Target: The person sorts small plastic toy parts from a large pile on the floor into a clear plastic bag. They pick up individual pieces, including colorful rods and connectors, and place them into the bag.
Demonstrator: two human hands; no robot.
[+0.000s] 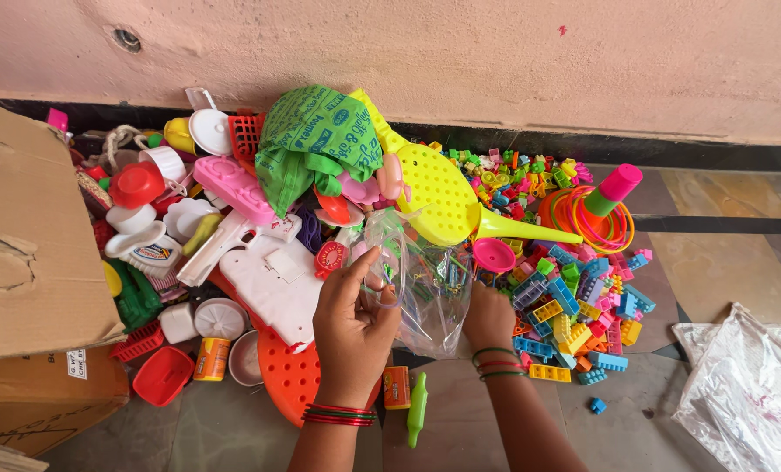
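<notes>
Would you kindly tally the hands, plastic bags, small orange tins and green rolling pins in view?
Hands: 2, left hand and right hand
Plastic bags: 2, held bag and floor bag
Orange tins: 2, left tin and right tin
Green rolling pin: 1
Total: 7

The clear bag (425, 288) is thin, crinkled plastic film, glossy with white glints. The yellow perforated paddle (439, 197) is smooth, hard plastic with a slight sheen, as are the small building blocks (574, 315) and the white toy gun (268, 271). The green bag (316, 140) looks like soft, matt woven cloth, creased. The cardboard box (27, 253) is rough, dull brown paper board with torn patches. The floor (723, 262) is polished stone, faintly reflective. The wall (460, 61) is matt, uneven pink plaster. The bangles (338, 415) shine like glass or plastic.
</notes>
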